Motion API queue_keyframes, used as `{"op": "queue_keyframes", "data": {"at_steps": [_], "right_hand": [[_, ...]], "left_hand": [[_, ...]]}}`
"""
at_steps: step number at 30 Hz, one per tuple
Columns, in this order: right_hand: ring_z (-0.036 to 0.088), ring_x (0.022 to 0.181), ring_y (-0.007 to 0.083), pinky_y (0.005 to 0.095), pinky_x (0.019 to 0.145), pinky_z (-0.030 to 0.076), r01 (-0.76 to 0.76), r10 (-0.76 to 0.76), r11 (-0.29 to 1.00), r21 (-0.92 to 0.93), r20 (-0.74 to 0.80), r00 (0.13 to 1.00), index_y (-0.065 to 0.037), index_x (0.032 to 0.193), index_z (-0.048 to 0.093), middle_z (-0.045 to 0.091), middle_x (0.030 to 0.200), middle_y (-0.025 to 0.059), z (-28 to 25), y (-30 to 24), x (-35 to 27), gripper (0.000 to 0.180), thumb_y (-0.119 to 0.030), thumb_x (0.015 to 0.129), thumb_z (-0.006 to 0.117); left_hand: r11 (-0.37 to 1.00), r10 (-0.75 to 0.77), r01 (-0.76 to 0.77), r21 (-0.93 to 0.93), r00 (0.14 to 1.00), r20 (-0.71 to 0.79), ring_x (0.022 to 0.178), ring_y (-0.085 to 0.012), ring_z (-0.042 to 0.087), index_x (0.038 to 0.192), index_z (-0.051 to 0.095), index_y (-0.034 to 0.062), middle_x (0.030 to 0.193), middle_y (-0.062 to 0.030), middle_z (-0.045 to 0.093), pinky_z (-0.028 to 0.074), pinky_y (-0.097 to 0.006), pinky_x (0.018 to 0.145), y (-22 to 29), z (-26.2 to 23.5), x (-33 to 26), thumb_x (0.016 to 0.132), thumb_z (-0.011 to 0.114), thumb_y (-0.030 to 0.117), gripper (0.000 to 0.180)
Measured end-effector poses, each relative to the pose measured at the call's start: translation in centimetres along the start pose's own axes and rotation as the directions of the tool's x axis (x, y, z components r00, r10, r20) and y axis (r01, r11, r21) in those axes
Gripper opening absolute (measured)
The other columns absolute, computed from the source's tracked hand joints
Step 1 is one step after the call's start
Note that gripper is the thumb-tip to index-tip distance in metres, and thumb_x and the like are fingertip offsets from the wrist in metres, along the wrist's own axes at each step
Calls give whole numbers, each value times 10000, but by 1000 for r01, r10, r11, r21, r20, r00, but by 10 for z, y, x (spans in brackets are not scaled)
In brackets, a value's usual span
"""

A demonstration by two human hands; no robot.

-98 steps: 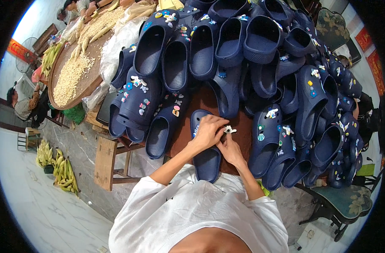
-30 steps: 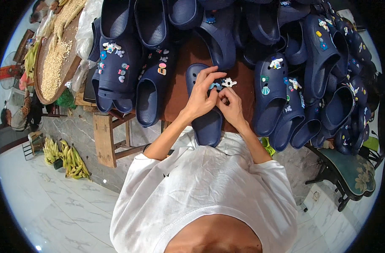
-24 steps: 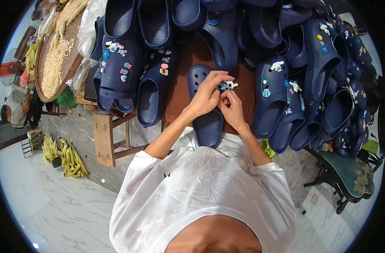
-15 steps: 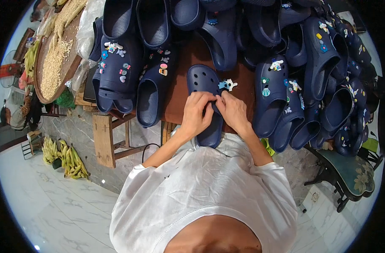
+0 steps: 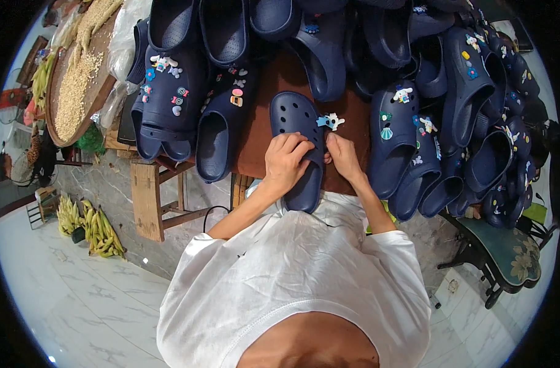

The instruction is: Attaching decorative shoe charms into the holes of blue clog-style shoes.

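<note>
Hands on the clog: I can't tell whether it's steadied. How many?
2: the left hand grips the blue clog across its middle; the right hand touches its right edge.

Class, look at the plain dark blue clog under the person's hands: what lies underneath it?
The clog rests on a brown tabletop. Left hand and right hand cover its middle; whatever sits directly beneath the sole is hidden.
</note>
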State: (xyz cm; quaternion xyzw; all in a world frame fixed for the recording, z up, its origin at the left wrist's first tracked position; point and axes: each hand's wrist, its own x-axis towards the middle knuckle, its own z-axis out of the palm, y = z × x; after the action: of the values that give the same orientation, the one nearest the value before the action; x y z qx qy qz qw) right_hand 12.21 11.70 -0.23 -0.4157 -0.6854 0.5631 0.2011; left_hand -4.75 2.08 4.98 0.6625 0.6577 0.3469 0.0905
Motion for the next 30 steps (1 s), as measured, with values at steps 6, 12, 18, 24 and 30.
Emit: {"op": "queue_keyframes", "data": {"at_steps": [6,12,18,24,30], "right_hand": [[664,571,229,373,528,531,-166,160,986,-15,-197,967,-13,906,616,624,636,146,2,-16,6,375,-319,1046,450],[627,751,463,546,680,459,-155,40,908,-389,-288,957,-31,1038,576,665,779,180,-18,0,21,228,-230,1030,465],[589,940,430,489,784,479,47,-226,919,-391,-426,876,-33,1184,553,537,1097,224,-9,-19,12,233,-134,974,551],[612,910,333,428,743,505,94,-220,908,-408,-275,936,-29,1218,553,501,1127,180,7,-30,12,302,-161,952,609],[604,899,287,409,769,522,181,-322,915,-362,-380,867,26,1282,480,495,1129,179,4,-35,30,411,-168,950,626]], "left_hand": [[1000,17,-19,-18,996,-88,1094,-261,602,961,684,120,1049,-39,639,473,-402,905,-1,3,-2,561,762,10,421],[991,-5,-15,-135,990,-143,1196,-314,554,1027,703,102,1155,-84,635,434,-442,991,-9,4,-12,635,627,-110,452],[983,-55,26,-183,987,-153,1214,-335,566,968,734,77,1141,-90,674,453,-439,1006,-21,-19,-3,599,536,-168,485],[994,-13,2,-109,994,-105,1224,-315,576,894,712,55,1106,-87,697,445,-441,1031,-49,-48,10,579,523,-175,433],[1000,-20,22,-6,985,169,1305,-350,491,1020,692,67,1262,-120,634,353,-489,1115,-38,-79,20,609,569,-56,446]]}}
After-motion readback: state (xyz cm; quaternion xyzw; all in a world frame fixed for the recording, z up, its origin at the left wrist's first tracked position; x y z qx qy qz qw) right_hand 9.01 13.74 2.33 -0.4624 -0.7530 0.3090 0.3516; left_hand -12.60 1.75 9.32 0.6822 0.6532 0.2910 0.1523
